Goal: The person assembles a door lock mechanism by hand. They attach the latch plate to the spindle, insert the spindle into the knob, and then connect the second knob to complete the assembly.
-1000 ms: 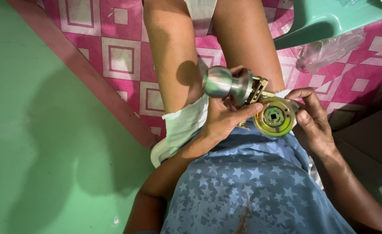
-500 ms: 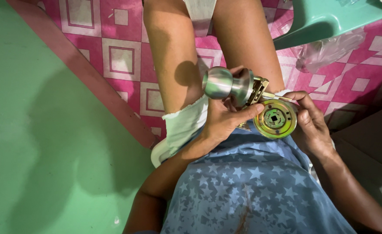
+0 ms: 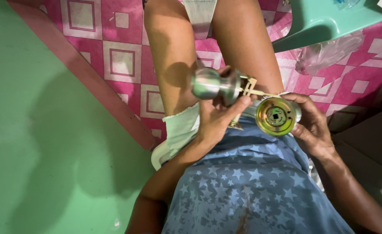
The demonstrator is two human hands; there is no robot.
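Pink-and-white patterned floor tiles (image 3: pixel 121 60) fill the upper part of the head view, and a flat green surface (image 3: pixel 35 151) takes up the left side, separated from the tiles by a diagonal pink border strip (image 3: pixel 91 82). At the upper right corner stands a pale green plastic piece of furniture (image 3: pixel 325 21), with a crumpled clear plastic bag (image 3: pixel 329 52) lying on the tiles just beside it.

Head view, person: the person is seated, bare legs extending toward the top edge, wearing a blue star-patterned shirt (image 3: pixel 251 186) and pale shorts (image 3: pixel 180 128).

Head view, hands: the left hand (image 3: pixel 219 121) is closed around the neck of a silver door knob (image 3: pixel 210 84), fingers wrapped behind its collar and thumb pressed on the near side. The knob's rounded end points toward the left, and a brass-coloured spindle and frame (image 3: pixel 249 89) projects from its right end. The right hand (image 3: pixel 314 128) is closed around the rim of a round brass-coloured rose plate (image 3: pixel 276 116), whose hollow face, with a square central hole, is turned toward the camera. The spindle tip reaches the plate's upper edge; whether they touch cannot be determined. Both parts are held above the lap, between the thighs and the shirt front.
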